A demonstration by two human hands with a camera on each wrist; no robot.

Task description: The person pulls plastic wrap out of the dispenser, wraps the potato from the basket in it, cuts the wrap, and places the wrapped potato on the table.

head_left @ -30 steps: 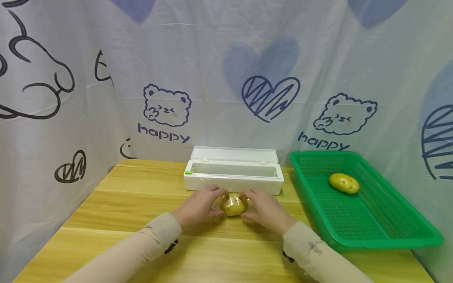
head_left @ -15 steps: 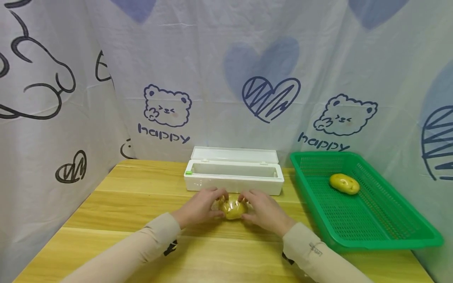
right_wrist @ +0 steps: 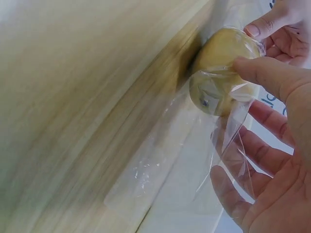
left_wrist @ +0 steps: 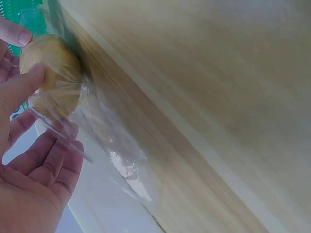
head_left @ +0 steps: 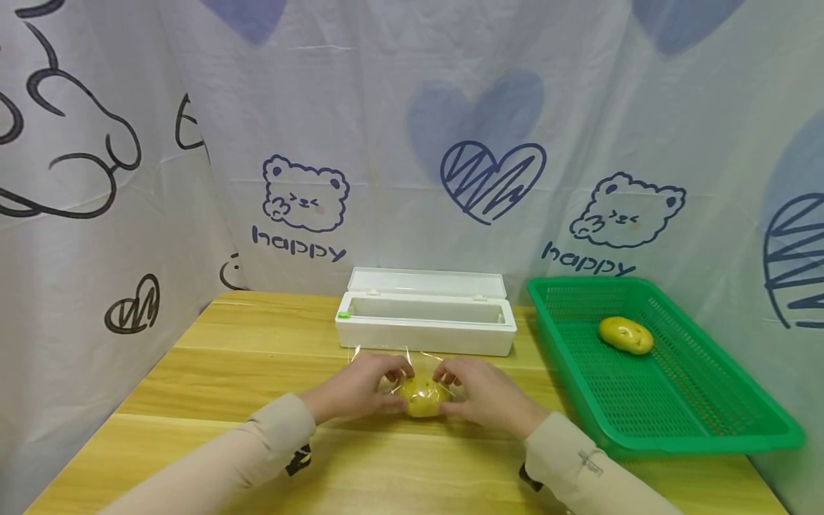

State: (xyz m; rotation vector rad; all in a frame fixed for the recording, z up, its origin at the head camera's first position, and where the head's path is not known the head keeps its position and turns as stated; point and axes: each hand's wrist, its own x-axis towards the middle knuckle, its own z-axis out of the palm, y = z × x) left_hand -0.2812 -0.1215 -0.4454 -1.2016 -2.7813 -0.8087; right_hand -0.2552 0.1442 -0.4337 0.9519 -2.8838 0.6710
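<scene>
A yellow potato point(head_left: 423, 398) lies on the wooden table between both hands, with clear cling film around it. My left hand point(head_left: 357, 386) holds its left end, thumb on the near side and fingers bent over the film. At the other end, my right hand point(head_left: 486, 393) grips it in much the same way. Loose cling film point(left_wrist: 127, 170) trails past the fingers in the left wrist view. More slack film point(right_wrist: 141, 178) spreads from the potato over the table in the right wrist view. The potato's underside is hidden.
Just beyond the hands stands a long white box point(head_left: 425, 337) with its lid raised. A green plastic basket point(head_left: 702, 445) sits to the right, with another potato point(head_left: 626, 335) inside. A printed white curtain point(head_left: 386, 143) hangs behind the table.
Both hands and the potato have moved toward me, away from the white box. Loose film now shows standing up beyond the fingers.
</scene>
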